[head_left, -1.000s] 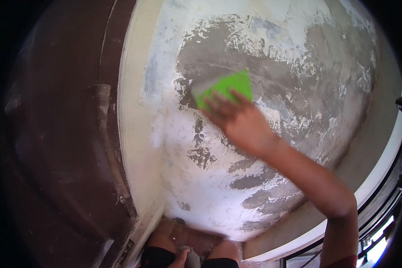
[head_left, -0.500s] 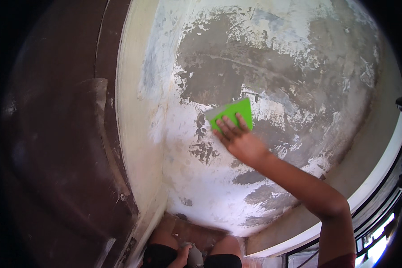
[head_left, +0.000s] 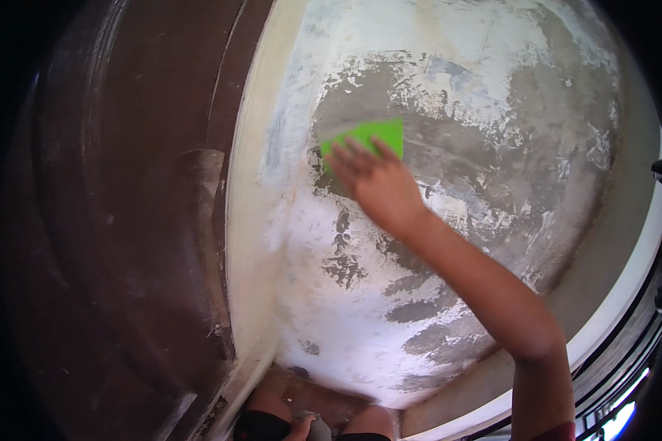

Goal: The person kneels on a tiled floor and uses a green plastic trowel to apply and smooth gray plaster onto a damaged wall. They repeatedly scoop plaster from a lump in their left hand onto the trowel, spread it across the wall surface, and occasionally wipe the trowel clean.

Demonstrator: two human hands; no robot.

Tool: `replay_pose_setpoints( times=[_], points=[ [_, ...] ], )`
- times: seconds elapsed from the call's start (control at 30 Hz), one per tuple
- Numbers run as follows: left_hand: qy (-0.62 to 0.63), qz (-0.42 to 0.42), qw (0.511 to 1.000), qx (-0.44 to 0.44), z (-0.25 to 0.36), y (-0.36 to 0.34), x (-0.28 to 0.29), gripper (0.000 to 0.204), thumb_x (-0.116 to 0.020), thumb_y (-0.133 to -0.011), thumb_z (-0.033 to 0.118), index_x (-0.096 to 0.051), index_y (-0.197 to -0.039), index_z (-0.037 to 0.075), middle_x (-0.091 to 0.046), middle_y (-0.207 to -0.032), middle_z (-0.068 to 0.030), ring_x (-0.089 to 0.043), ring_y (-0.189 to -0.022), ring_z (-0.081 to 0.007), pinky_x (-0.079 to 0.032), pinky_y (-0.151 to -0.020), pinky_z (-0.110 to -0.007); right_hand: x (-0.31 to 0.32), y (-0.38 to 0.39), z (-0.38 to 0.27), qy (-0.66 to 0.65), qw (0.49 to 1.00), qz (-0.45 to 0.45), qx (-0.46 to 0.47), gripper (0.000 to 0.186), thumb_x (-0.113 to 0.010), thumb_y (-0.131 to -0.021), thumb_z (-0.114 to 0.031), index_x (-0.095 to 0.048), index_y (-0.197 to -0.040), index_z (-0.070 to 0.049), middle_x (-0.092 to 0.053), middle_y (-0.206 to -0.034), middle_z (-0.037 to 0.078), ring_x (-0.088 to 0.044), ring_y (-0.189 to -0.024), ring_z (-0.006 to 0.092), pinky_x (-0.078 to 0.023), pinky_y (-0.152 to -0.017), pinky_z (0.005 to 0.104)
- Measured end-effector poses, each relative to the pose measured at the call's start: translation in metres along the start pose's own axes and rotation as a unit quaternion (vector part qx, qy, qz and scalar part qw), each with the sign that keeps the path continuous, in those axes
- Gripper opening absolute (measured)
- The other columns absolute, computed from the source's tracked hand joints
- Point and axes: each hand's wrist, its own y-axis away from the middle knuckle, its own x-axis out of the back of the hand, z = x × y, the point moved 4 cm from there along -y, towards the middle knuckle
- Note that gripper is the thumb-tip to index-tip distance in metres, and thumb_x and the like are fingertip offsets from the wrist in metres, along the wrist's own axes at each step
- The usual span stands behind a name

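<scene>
My right hand [head_left: 382, 184] grips a bright green putty spreader [head_left: 387, 135], fingers spread across its face. Its greyish far edge lies against the patchy wall [head_left: 324, 250], over a dark grey area in the upper middle. White filler and bare grey cement show on the wall around it. Low down between my knees, my left hand [head_left: 300, 428] is closed on a grey lump [head_left: 318, 429] whose kind I cannot make out. Part of that hand is cut off by the lower edge.
A dark brown door-like panel [head_left: 147, 220] fills the left side, bordered by a cream strip [head_left: 254, 220]. A pale curved ledge [head_left: 603, 316] runs along the right, with dark metal bars [head_left: 625, 367] beyond. Reddish-brown floor [head_left: 324, 391] shows below.
My right hand has moved the green spreader up and slightly left along the wall. The view has shifted a little, and my left hand with the grey lump sits lower in it.
</scene>
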Motion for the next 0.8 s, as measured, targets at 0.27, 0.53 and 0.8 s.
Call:
replay_pose_setpoints(
  times=[0.27, 0.53, 0.8],
  points=[
    [0.014, 0.0, 0.999, 0.042, 0.022, 0.029, 0.005, 0.054, -0.073, -0.069, 0.031, -0.062, -0.113, 0.001, -0.062, -0.11, -0.0154, -0.059, -0.101, -0.0274, -0.047, -0.086, -0.042, -0.063, -0.011, 0.003, 0.046, 0.998, -0.046, -0.02, 0.051, -0.055, -0.089, -0.009, -0.049, -0.139, -0.005, -0.048, -0.146, 0.013, -0.042, -0.139, 0.0265, -0.027, -0.116, 0.0545],
    [0.02, 0.007, 0.997, 0.079, 0.03, 0.047, 0.004, 0.056, -0.073, -0.07, 0.031, -0.061, -0.116, 0.003, -0.061, -0.11, -0.0161, -0.06, -0.102, -0.0286, -0.048, -0.084, -0.044, -0.075, 0.037, -0.061, -0.018, 0.979, -0.177, 0.102, 0.05, -0.056, -0.088, -0.012, -0.051, -0.138, -0.004, -0.047, -0.148, 0.013, -0.04, -0.14, 0.026, -0.023, -0.117, 0.056],
    [-0.038, 0.037, 0.998, 0.024, 0.012, 0.019, 0.0, 0.06, -0.075, -0.068, 0.032, -0.061, -0.117, -0.001, -0.062, -0.114, -0.0174, -0.059, -0.104, -0.0281, -0.046, -0.089, -0.04, 0.0, 0.03, -0.061, -0.324, 0.921, -0.199, 0.08, 0.048, -0.056, -0.084, 0.0, -0.057, -0.132, -0.005, -0.062, -0.128, 0.017, -0.058, -0.12, 0.0303, -0.043, -0.106, 0.0448]
  ],
)
